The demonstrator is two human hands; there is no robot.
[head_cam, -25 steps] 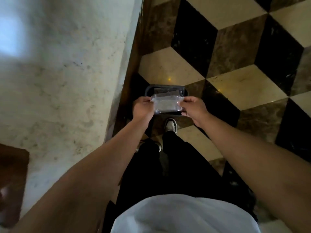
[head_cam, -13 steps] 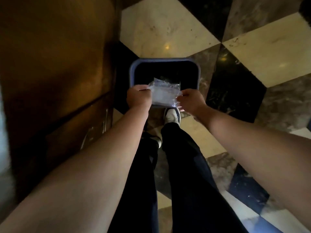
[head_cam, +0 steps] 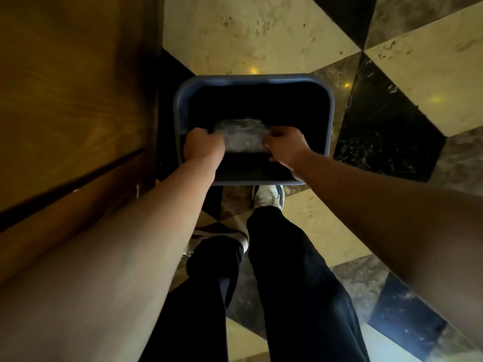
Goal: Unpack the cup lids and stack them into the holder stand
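Now bent lower, my left hand (head_cam: pixel 202 148) and right hand (head_cam: pixel 283 147) pinch the empty clear wrapper (head_cam: pixel 239 135) inside the bin (head_cam: pixel 254 79) mouth; discarding it seems next, lids and holder stand out of sight

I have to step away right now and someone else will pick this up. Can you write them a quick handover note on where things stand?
Left hand: closed on the left edge of the clear plastic wrapper.
Right hand: closed on the wrapper's right edge.
The wrapper is held stretched between both hands over the open mouth of the dark bin on the checkered floor, beside a wooden cabinet.
Done: apparently the unwrapping, since the wrapper looks empty, though it is dim.
Left: drop the wrapper in the bin. No cup lids or holder stand are in view, so stacking progress cannot be judged.
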